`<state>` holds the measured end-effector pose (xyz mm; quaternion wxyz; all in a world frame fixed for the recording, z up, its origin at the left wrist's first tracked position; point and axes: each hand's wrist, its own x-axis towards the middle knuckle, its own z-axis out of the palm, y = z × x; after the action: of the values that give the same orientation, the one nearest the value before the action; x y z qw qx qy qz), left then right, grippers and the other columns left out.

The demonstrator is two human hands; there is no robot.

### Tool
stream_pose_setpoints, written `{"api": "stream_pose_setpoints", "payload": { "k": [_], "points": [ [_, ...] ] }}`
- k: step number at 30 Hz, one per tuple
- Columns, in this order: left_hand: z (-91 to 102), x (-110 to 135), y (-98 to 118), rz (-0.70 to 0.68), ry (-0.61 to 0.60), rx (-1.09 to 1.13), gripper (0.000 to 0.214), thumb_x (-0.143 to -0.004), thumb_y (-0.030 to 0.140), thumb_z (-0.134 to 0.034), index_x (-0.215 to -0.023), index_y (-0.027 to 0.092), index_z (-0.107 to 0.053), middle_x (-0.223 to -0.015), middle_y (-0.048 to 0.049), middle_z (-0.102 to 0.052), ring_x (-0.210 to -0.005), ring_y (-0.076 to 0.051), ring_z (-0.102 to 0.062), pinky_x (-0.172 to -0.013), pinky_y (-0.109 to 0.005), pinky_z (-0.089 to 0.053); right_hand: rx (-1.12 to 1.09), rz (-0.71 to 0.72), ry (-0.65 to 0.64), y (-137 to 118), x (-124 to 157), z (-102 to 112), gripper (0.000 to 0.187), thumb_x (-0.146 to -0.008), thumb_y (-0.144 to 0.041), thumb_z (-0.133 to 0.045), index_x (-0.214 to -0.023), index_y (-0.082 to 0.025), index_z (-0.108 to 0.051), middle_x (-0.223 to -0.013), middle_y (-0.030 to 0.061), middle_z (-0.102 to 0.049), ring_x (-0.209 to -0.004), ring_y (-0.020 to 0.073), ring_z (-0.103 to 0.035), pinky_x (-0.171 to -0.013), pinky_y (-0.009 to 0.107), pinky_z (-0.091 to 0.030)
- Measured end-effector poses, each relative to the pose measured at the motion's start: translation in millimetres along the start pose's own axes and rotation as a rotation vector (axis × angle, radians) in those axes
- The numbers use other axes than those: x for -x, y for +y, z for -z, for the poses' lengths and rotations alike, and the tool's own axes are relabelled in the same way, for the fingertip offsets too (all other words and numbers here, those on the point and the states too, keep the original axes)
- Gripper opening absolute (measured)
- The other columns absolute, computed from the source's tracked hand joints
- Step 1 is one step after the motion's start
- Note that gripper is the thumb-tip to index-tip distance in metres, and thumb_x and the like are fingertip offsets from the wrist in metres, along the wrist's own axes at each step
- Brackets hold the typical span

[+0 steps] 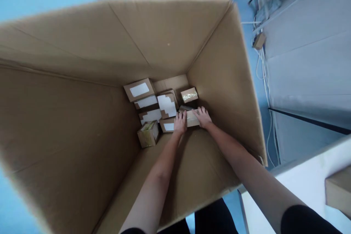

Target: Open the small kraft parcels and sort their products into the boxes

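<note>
Both my arms reach down into a large, deep cardboard box (225, 69). Near its bottom, a small taped carton (192, 119) sits between my hands. My left hand (180, 122) grips its left end, and my right hand (203, 117) grips its right end. Just left of my left hand lies a carton with a white label (168, 125). Behind it is a carton with a stepped white label (167, 106). A small carton with shiny tape (189, 95) rests farther back, by the right wall.
More cartons lie at the left, including a labelled one (139, 90) and a taped one (148, 134). Tall box walls surround my arms. White cables (264, 69) run along the blue floor at right. A white table (304, 179) with a carton (340, 190) stands at lower right.
</note>
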<state>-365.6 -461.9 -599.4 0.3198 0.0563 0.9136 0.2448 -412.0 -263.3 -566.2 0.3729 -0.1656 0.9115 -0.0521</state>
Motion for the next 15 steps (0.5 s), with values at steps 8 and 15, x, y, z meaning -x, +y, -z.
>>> {"api": "stream_pose_setpoints", "payload": {
  "k": [8,15],
  "points": [
    [163.0,84,46,-0.040,0.170,-0.117,0.108,-0.075,0.013,-0.073,-0.169,0.025,-0.022,-0.166,-0.0206,-0.038,-0.156,-0.045,-0.028,-0.118,-0.059,-0.042,0.082,0.026,0.139,-70,75,141,0.118,-0.071,-0.020,-0.086,-0.171,-0.026,-0.023,-0.171,0.0242,-0.026,-0.160,0.0442,-0.016,-0.123,0.060,-0.026],
    [280.4,184,92,-0.133,0.354,-0.248,0.113,-0.071,0.009,-0.072,-0.170,0.027,-0.021,-0.169,-0.0168,-0.037,-0.161,-0.038,-0.024,-0.124,-0.054,-0.038,0.074,0.062,0.440,-130,178,240,0.108,-0.071,-0.013,-0.074,-0.168,-0.029,-0.031,-0.171,0.0211,-0.032,-0.162,0.0420,-0.018,-0.124,0.058,-0.028]
  ]
}}
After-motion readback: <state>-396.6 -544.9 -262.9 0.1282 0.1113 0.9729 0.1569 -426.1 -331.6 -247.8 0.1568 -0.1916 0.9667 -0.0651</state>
